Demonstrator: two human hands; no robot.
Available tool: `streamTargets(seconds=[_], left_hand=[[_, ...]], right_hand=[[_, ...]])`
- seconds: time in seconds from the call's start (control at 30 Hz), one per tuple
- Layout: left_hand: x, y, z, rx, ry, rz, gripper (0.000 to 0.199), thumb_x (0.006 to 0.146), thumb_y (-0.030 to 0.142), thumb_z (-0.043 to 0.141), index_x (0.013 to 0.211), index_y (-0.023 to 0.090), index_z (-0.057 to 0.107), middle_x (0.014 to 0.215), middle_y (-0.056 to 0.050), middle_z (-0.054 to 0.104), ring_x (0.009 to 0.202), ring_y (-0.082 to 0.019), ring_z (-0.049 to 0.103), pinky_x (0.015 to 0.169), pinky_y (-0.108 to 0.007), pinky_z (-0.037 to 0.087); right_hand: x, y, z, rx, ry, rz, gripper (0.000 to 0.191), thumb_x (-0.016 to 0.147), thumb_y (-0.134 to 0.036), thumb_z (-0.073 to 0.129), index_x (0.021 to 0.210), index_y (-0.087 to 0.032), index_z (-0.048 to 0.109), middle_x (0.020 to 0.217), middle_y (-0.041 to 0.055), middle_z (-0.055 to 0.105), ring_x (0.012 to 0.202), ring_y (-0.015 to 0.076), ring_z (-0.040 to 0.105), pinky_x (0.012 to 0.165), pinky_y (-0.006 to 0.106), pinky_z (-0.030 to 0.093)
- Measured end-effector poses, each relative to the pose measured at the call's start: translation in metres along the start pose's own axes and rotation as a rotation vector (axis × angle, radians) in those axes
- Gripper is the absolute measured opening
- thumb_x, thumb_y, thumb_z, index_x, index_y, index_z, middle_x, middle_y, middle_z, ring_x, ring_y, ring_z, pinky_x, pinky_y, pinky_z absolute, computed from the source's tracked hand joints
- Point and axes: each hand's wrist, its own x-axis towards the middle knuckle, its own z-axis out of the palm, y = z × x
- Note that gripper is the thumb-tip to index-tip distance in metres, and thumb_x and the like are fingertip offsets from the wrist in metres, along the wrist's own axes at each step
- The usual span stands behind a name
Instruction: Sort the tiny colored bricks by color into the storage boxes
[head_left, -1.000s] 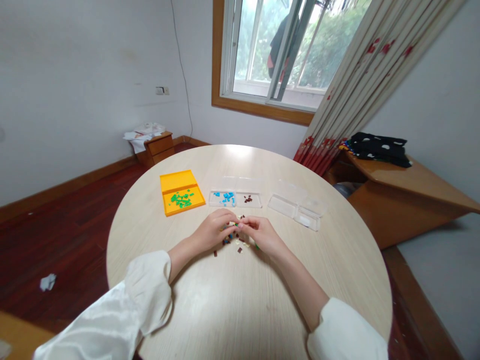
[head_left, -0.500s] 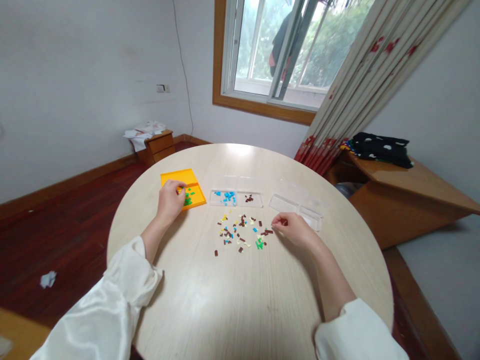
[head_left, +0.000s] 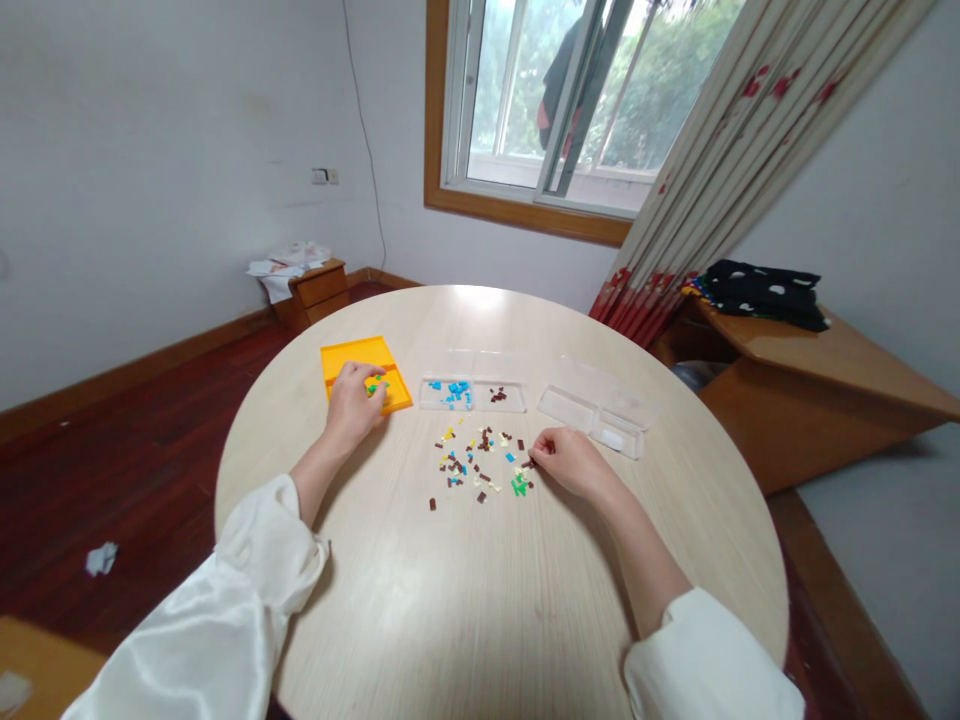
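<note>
My left hand (head_left: pixel 352 408) hovers over the open yellow box (head_left: pixel 401 398), thumb and forefinger apart with nothing seen between them. Small green toy bricks (head_left: pixel 377 384) lie in that box, partly covered by my fingers. At the right side of a scatter of small brown, cream, yellow and blue bricks (head_left: pixel 484 442), my right hand (head_left: pixel 574 460) has its thumb and forefinger pinched together. Dark brown pieces (head_left: pixel 528 464) lie right at those fingertips; what the pinch holds is too small to make out. Just below sits a cluster of green bricks (head_left: pixel 520 486).
Behind the scatter stands a clear plastic case (head_left: pixel 447 408) with blue bricks in one compartment and brown ones in the other. A second clear case (head_left: pixel 568 418) lies open to its right. All rest on a round wooden table (head_left: pixel 450 610).
My left hand has shifted slightly right and toward me, its fingers spreading from a pinch. My right hand has moved a little left, onto the brown pieces.
</note>
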Motion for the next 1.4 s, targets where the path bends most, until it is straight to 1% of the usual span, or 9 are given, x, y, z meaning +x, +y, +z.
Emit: streamTargets(seconds=[0.1,0.2,0.3,0.4,0.7,0.93,1.07,1.23,1.4], left_hand=[[-0.01,0.019,0.002,-0.113,-0.035,0.126,0.012,0.079,0.019,0.054,0.085,0.015,0.064,0.084,-0.006,0.058,0.078,-0.017,0.056,0.073,-0.03,0.048],[-0.025,0.042,0.005,-0.253,-0.11,0.271,0.011,0.082,0.02,0.054,0.081,0.015,0.063,0.084,-0.005,0.06,0.078,-0.016,0.057,0.072,-0.029,0.048],[-0.041,0.062,0.009,-0.372,-0.198,0.431,0.011,0.084,0.021,0.055,0.085,0.016,0.064,0.089,-0.007,0.062,0.084,-0.016,0.059,0.076,-0.03,0.048],[-0.054,0.078,0.012,-0.437,-0.279,0.554,0.012,0.085,0.024,0.055,0.09,0.017,0.064,0.088,-0.007,0.064,0.086,-0.016,0.06,0.077,-0.03,0.049],[-0.06,0.089,0.012,-0.45,-0.307,0.587,0.016,0.088,0.027,0.052,0.084,0.016,0.063,0.08,-0.006,0.065,0.079,-0.016,0.06,0.072,-0.028,0.048],[-0.06,0.087,0.013,-0.425,-0.311,0.59,0.02,0.09,0.027,0.048,0.08,0.016,0.062,0.075,-0.006,0.064,0.075,-0.015,0.059,0.07,-0.027,0.047],[-0.053,0.081,0.011,-0.366,-0.275,0.545,0.018,0.088,0.026,0.049,0.079,0.017,0.061,0.076,-0.006,0.064,0.075,-0.016,0.058,0.07,-0.028,0.046],[-0.029,0.056,0.003,-0.163,-0.115,0.293,0.012,0.084,0.019,0.049,0.078,0.017,0.059,0.079,-0.005,0.062,0.074,-0.017,0.056,0.07,-0.029,0.045],[-0.004,0.02,-0.008,0.034,-0.015,0.091,0.009,0.08,0.017,0.049,0.078,0.016,0.058,0.081,-0.006,0.062,0.075,-0.018,0.056,0.071,-0.03,0.044]], right_hand=[[0.0,-0.001,0.002,0.09,0.045,-0.001,0.017,0.075,-0.017,0.05,0.061,-0.015,0.061,0.067,0.0072,0.066,0.062,0.0142,0.057,0.057,0.023,0.033],[0.0,-0.008,0.008,0.384,0.078,-0.027,0.017,0.077,-0.024,0.051,0.065,-0.015,0.059,0.062,0.004,0.062,0.057,0.013,0.054,0.054,0.023,0.035],[-0.003,-0.022,0.017,0.676,0.058,-0.109,0.022,0.076,-0.035,0.054,0.068,-0.015,0.06,0.058,0.0004,0.057,0.052,0.0113,0.048,0.052,0.023,0.035],[-0.006,-0.035,0.023,0.826,0.002,-0.211,0.027,0.07,-0.042,0.06,0.066,-0.015,0.06,0.06,-0.0002,0.055,0.055,0.0108,0.046,0.055,0.024,0.035],[-0.011,-0.044,0.025,0.945,-0.144,-0.245,0.035,0.066,-0.051,0.063,0.066,-0.015,0.061,0.062,0.0008,0.055,0.057,0.011,0.045,0.055,0.025,0.036],[-0.012,-0.042,0.02,0.866,-0.186,-0.274,0.038,0.07,-0.051,0.058,0.074,-0.014,0.065,0.072,0.0036,0.062,0.067,0.0129,0.052,0.065,0.026,0.04],[-0.015,-0.035,0.013,0.554,-0.172,-0.237,0.027,0.075,-0.038,0.053,0.069,-0.014,0.064,0.063,0.0014,0.059,0.058,0.0112,0.049,0.055,0.022,0.034],[-0.019,-0.029,0.002,0.017,-0.134,-0.135,0.015,0.072,-0.024,0.06,0.059,-0.016,0.06,0.06,0.002,0.06,0.055,0.0112,0.048,0.052,0.023,0.027],[-0.021,-0.031,-0.001,-0.085,-0.195,-0.103,0.011,0.071,-0.026,0.065,0.064,-0.017,0.062,0.067,0.0029,0.064,0.06,0.0133,0.052,0.053,0.024,0.028]])
